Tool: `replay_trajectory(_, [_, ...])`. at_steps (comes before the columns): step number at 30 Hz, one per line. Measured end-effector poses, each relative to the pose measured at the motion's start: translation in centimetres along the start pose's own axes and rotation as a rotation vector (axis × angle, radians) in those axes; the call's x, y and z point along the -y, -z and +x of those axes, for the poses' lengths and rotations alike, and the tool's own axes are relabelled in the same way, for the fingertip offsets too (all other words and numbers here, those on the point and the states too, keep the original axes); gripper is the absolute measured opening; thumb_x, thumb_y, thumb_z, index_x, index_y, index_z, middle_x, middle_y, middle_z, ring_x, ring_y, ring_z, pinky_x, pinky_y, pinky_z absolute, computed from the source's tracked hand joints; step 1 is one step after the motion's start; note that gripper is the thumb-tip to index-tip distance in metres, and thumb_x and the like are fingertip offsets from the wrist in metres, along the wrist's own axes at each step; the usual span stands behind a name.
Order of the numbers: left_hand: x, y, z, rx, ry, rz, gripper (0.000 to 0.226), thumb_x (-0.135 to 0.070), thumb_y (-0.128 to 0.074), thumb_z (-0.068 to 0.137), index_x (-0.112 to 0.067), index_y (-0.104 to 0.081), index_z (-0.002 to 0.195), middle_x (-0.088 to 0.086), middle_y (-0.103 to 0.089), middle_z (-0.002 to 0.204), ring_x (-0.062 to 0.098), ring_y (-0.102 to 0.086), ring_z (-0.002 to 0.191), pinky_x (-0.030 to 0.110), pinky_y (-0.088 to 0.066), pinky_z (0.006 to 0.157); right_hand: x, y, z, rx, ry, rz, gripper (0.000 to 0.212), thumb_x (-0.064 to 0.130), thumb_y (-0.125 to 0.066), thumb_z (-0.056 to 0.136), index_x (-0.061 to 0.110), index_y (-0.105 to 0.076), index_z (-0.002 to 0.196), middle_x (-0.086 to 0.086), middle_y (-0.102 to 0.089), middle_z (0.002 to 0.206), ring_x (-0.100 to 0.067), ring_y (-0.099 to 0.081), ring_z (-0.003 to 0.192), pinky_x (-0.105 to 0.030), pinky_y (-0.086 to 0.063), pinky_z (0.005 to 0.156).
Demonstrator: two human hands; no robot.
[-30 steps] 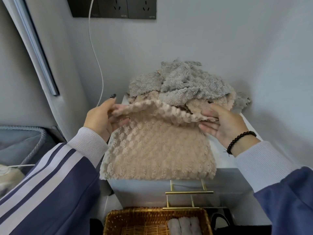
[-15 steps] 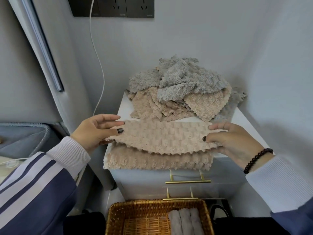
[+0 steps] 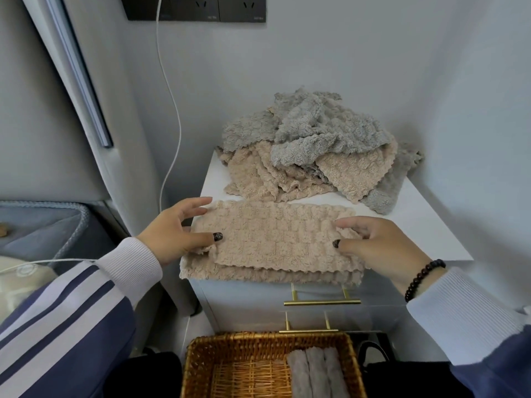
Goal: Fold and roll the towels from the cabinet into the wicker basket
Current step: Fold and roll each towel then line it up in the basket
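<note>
White cabinet top: the cabinet (image 3: 425,225) has a smooth white top and stands in a corner between pale grey walls; two brass bar handles (image 3: 321,301) sit one above the other on its front.
Room: a dark socket panel (image 3: 198,8) is on the wall above, and a white cable (image 3: 169,116) hangs from it down beside the cabinet's left side. A grey-blue cushioned edge (image 3: 40,222) shows at the far left.
Beige towel: the beige towel (image 3: 273,242) lies flat at the front of the cabinet top, folded over on itself into a long band. Its upper layer sits a little behind the lower one, so a strip of the lower layer shows along the front edge, which slightly overhangs the cabinet. The pile is nubbly, in a waffle-like pattern, with scalloped edges.
Towel pile: a loose heap of grey and beige towels (image 3: 310,145) sits crumpled at the back of the top, just behind the folded towel, with one grey corner trailing to the right.
Left hand: the left hand (image 3: 175,231) rests on the towel's left end, fingers spread, thumb laid on top of the fabric.
Right hand: the right hand (image 3: 376,242) rests on the right end, fingers loosely bent, thumb on the fabric; a dark bead bracelet (image 3: 422,280) circles the wrist.
Wicker basket: the wicker basket (image 3: 230,354) stands on the floor in front of the cabinet. Three grey rolled towels (image 3: 316,374) lie side by side in its right part; the woven bottom is bare on the left.
</note>
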State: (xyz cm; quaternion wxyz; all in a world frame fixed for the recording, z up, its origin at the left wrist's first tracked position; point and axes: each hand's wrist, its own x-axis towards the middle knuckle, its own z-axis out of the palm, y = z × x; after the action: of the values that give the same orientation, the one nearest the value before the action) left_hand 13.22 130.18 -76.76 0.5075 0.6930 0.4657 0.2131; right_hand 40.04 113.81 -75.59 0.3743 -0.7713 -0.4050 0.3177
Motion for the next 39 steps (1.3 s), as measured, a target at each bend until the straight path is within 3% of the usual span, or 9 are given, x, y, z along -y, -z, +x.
replay_trajectory(4, [-0.1,-0.2,0.5,-0.036,-0.007,-0.029,0.066,-0.001,-0.075,0.075,-0.034,-0.051,0.127,-0.003,-0.054,0.131,0.016,-0.064,0.098,0.031,-0.053,0.081,0.7,0.0,0.9,0.062,-0.008,-0.043,0.050,0.010,-0.063,0.087,0.024,-0.053,0.134,0.018,-0.058,0.103,-0.018,-0.060,0.107,-0.025,-0.049,0.082])
replay_trajectory(11, [-0.4,-0.7,1.1,-0.077,-0.006,0.009,0.065,-0.010,-0.079,0.072,-0.035,-0.052,0.126,-0.010,-0.054,0.130,0.020,-0.063,0.102,0.039,-0.050,0.095,1.2,0.6,4.1,0.157,-0.016,-0.096,0.056,0.012,-0.064,0.088,0.019,-0.046,0.140,-0.002,-0.051,0.137,-0.027,-0.053,0.120,-0.037,-0.044,0.100])
replay_trajectory(16, [-0.3,-1.6,1.9,-0.116,-0.038,-0.073,0.064,0.002,-0.073,0.076,-0.022,-0.053,0.131,-0.007,-0.055,0.128,0.005,-0.063,0.093,0.017,-0.054,0.075,2.0,0.7,5.4,0.171,0.029,-0.245,0.061,0.022,-0.063,0.089,0.019,-0.038,0.145,0.002,-0.040,0.146,-0.027,-0.053,0.121,-0.038,-0.044,0.100])
replay_trajectory(18, [-0.3,-2.0,2.4,-0.133,-0.053,-0.051,0.062,0.002,-0.074,0.076,-0.023,-0.054,0.129,-0.008,-0.056,0.125,-0.004,-0.058,0.093,0.010,-0.048,0.077,2.5,0.3,6.0,0.182,0.050,-0.305,0.064,0.026,-0.061,0.091,0.019,-0.033,0.148,0.007,-0.049,0.135,-0.013,-0.057,0.103,-0.020,-0.044,0.079])
replay_trajectory(20, [-0.6,-2.4,2.8,-0.136,-0.068,-0.007,0.059,-0.002,-0.075,0.077,-0.025,-0.055,0.127,-0.011,-0.056,0.118,-0.012,-0.053,0.089,0.001,-0.041,0.073,2.7,-0.1,6.8,0.167,0.056,-0.300,0.070,0.030,-0.063,0.090,0.016,-0.029,0.149,0.006,-0.047,0.138,-0.013,-0.051,0.114,-0.017,-0.035,0.085])
replay_trajectory(26, [-1.3,-2.4,3.4,-0.184,-0.043,0.007,0.068,-0.011,-0.079,0.072,-0.029,-0.052,0.132,-0.004,-0.050,0.136,0.015,-0.048,0.124,0.037,-0.040,0.107,2.8,-0.8,7.5,-0.032,0.073,-0.161,0.056,0.028,-0.064,0.088,0.013,-0.048,0.139,-0.002,-0.042,0.147,-0.018,-0.040,0.134,-0.028,-0.031,0.102])
replay_trajectory(30, [-1.6,-1.3,3.4,-0.236,0.012,-0.130,0.072,-0.016,-0.085,0.065,-0.030,-0.052,0.128,-0.001,-0.053,0.131,0.021,-0.056,0.113,0.041,-0.051,0.093,2.0,0.6,6.6,-0.260,0.101,-0.064,0.032,0.013,-0.065,0.086,0.014,-0.066,0.118,-0.003,-0.053,0.137,-0.016,-0.050,0.123,-0.020,-0.034,0.089])
replay_trajectory(34, [-1.1,-0.7,2.5,-0.184,0.104,-0.289,0.065,0.004,-0.077,0.072,-0.020,-0.055,0.128,0.006,-0.058,0.126,0.025,-0.062,0.104,0.039,-0.055,0.084,1.8,2.2,5.1,-0.246,0.103,0.004,0.027,0.005,-0.064,0.084,0.020,-0.070,0.107,0.001,-0.059,0.117,-0.018,-0.062,0.098,-0.029,-0.050,0.079])
replay_trajectory(39, [-0.8,0.1,1.1,-0.063,0.149,-0.353,0.036,0.012,-0.067,0.077,-0.016,-0.071,0.100,0.011,-0.065,0.112,0.023,-0.066,0.089,0.024,-0.056,0.064,1.0,3.1,3.4,-0.167,0.050,0.097,0.026,0.002,-0.068,0.082,0.025,-0.069,0.092,-0.003,-0.059,0.128,-0.009,-0.054,0.089,-0.028,-0.044,0.087])
